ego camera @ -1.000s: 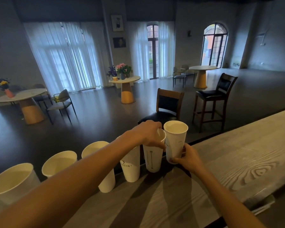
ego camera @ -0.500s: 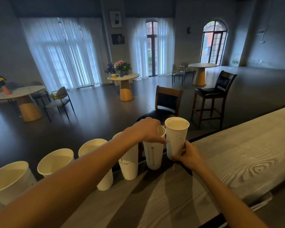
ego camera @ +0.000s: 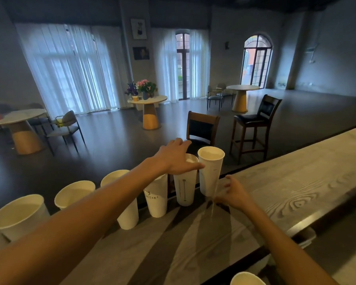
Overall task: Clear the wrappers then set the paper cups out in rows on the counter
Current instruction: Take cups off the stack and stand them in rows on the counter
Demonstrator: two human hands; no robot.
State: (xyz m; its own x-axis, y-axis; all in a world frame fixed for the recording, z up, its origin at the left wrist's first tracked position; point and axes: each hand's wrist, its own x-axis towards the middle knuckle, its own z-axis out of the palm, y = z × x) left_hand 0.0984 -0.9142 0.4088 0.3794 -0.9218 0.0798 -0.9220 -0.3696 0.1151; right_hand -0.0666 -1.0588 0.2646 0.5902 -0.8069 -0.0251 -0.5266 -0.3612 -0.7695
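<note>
Several white paper cups stand upright in a row along the far edge of the wooden counter [ego camera: 296, 182]. My left hand [ego camera: 176, 158] lies over the rim of the fifth cup [ego camera: 184, 188], fingers stretched out past it and thumb along its front. The rightmost cup [ego camera: 211, 171] stands just beside it, slightly taller in view. My right hand [ego camera: 233, 192] hovers by that cup's base with fingers spread, not touching it. A faint glossy streak that may be clear film [ego camera: 212, 210] shows below this hand. Another cup's rim [ego camera: 247, 279] shows at the bottom edge.
The row's other cups [ego camera: 19, 214] [ego camera: 74, 192] [ego camera: 155, 198] sit to the left, one partly hidden by my left forearm. Two dark bar chairs [ego camera: 201, 128] [ego camera: 255, 120] stand just beyond the counter. The counter runs on to the right.
My right hand has let go of the rightmost cup and drawn back, fingers spread. My left hand's fingers have straightened over the fifth cup's rim.
</note>
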